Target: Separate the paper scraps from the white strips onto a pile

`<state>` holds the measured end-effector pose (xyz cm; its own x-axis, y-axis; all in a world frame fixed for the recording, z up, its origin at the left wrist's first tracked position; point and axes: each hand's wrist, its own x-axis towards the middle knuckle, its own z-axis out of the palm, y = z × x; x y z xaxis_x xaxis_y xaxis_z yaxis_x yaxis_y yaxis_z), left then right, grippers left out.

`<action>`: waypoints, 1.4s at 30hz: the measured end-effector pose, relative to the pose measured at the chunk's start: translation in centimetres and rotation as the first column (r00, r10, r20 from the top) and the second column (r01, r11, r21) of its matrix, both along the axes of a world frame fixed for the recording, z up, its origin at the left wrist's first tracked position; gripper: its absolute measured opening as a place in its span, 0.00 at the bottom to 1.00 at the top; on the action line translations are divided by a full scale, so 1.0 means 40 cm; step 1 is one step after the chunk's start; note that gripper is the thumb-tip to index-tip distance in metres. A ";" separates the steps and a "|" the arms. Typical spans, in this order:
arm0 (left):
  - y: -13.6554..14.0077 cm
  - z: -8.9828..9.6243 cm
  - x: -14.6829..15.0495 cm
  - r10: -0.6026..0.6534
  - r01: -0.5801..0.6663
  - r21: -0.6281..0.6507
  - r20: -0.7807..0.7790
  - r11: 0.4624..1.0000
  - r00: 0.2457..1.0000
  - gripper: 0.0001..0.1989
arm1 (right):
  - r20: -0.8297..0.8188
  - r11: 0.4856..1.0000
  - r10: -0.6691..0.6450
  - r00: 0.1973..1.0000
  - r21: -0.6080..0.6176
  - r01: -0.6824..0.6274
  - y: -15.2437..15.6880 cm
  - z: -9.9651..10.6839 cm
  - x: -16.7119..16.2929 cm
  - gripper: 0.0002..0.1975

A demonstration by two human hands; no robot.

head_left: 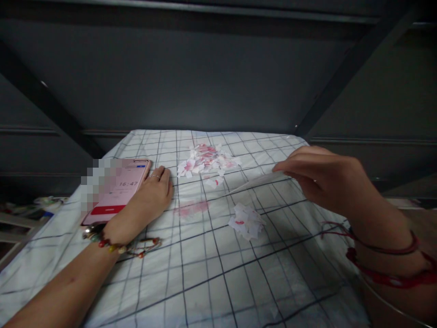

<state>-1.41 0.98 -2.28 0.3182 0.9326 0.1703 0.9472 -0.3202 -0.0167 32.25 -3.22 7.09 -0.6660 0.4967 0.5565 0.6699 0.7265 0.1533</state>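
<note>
My left hand point(152, 196) lies on the cloth against the right edge of a phone point(131, 184), fingers resting down and holding nothing. The phone screen shows 16:47 and a red bar. My right hand point(317, 177) is raised above the cloth on the right, thumb and fingers pinched on the end of a thin, pale, see-through strip point(254, 183) that slants down to the left. Beyond it lies a loose heap of torn white and pink paper scraps point(206, 160). A smaller pile of white scraps point(247, 222) lies nearer me.
A white cloth with dark grid lines point(205, 278) covers the table. A pinkish patch point(191, 208) shows on it between the piles. The dark panel point(191, 77) rises right behind the table. Some blurred items point(49, 204) are at the far left, below the tabletop.
</note>
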 end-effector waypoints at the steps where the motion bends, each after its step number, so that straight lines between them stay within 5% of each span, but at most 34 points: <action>1: 0.000 0.001 0.001 0.009 -0.009 0.000 -0.007 1.000 1.000 0.24 | -0.015 1.000 0.026 1.000 0.008 -0.026 -0.001 -0.004 -0.011 0.15; 10: -0.002 0.003 0.004 -0.014 0.014 -0.010 -0.031 1.000 0.999 0.24 | -0.051 0.998 -0.041 0.998 0.052 0.044 0.007 -0.015 -0.006 0.15; 17: -0.008 0.005 0.009 0.009 -0.009 0.041 -0.018 0.999 1.000 0.22 | -0.070 0.993 0.103 0.992 0.059 -0.099 0.004 -0.027 -0.040 0.17; 24: -0.008 0.001 0.011 0.013 -0.014 0.059 0.007 0.998 1.000 0.21 | -0.096 0.987 -0.046 0.994 0.151 0.060 0.023 -0.053 -0.046 0.16; 34: -0.007 -0.005 0.005 0.005 -0.009 0.061 0.063 0.998 0.998 0.21 | -0.127 0.992 -0.056 0.990 0.101 0.069 0.036 -0.059 -0.030 0.16; 42: -0.008 -0.006 0.006 0.007 -0.010 0.067 0.042 0.998 0.999 0.22 | -0.089 0.968 -0.223 0.971 0.094 0.231 0.047 -0.080 -0.044 0.15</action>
